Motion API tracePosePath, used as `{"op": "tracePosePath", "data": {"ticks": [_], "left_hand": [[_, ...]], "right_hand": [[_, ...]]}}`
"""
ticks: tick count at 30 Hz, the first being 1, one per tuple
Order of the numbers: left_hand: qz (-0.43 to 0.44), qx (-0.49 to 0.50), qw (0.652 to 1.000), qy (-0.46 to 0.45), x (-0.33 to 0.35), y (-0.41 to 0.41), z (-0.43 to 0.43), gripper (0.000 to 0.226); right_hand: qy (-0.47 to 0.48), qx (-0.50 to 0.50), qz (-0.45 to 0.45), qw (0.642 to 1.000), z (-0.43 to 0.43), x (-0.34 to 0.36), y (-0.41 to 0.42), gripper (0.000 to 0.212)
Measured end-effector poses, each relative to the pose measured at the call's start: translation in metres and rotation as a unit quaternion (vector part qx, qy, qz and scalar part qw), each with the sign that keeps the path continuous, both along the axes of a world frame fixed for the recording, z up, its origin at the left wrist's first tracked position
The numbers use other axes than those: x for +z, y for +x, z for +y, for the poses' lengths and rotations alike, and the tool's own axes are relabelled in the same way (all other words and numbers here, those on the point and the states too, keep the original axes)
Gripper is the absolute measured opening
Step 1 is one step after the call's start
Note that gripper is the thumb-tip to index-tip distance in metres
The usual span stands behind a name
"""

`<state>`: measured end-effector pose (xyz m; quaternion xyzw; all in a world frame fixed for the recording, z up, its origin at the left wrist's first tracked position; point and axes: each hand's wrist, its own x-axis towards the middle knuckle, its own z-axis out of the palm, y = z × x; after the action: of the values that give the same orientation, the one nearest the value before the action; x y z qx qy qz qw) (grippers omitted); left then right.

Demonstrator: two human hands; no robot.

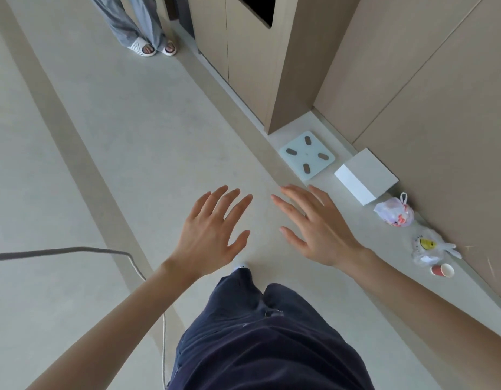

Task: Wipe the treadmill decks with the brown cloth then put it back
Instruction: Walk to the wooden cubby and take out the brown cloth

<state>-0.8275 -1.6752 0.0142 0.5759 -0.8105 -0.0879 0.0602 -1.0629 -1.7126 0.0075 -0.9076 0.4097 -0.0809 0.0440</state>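
Ok, left hand [212, 229]: fingers spread, holding nothing, above floor [131, 136]
right hand [316, 229]: fingers straight, empty
bathroom scale [307, 155]: floor's right edge, near white box [366, 175]

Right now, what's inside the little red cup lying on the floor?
The red cup lies on its side, and its open mouth shows only a plain white inside. The very bottom is too small and dim to make out.

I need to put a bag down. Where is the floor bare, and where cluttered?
Bare: the wide floor between the cable on the left and the scale, up to the person's slippers. Crowded: the strip along the wall, with scale, white box, two bags and paper cup.
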Motion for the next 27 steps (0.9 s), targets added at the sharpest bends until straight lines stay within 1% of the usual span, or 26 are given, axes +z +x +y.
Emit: {"op": "tracePosePath", "data": {"ticks": [5, 13, 16, 20, 24, 27], "left_hand": [[0.009, 0.013, 1.000, -0.009, 0.001, 0.025, -0.079, 0.056], [0.004, 0.039, 0.999, 0.015, -0.014, 0.051, -0.206, 0.055], [-0.001, 0.047, 0.999, 0.013, -0.004, 0.060, -0.270, 0.056], [0.019, 0.055, 0.998, 0.000, 0.011, 0.067, -0.351, 0.055], [0.021, 0.061, 0.998, -0.016, 0.016, 0.081, -0.421, 0.057], [0.023, 0.059, 0.998, -0.019, 0.015, 0.094, -0.465, 0.057]], "right_hand": [[-0.011, -0.007, -0.022, 1.000, -0.083, -0.003, 0.028, 0.052], [-0.005, 0.001, -0.007, 1.000, -0.220, -0.032, 0.047, 0.051], [-0.002, 0.004, -0.005, 1.000, -0.288, -0.025, 0.059, 0.051], [-0.009, 0.000, -0.016, 1.000, -0.373, -0.006, 0.078, 0.052], [-0.001, 0.029, -0.025, 0.999, -0.440, 0.005, 0.095, 0.052], [0.009, 0.022, -0.017, 1.000, -0.479, 0.006, 0.104, 0.052]]}}
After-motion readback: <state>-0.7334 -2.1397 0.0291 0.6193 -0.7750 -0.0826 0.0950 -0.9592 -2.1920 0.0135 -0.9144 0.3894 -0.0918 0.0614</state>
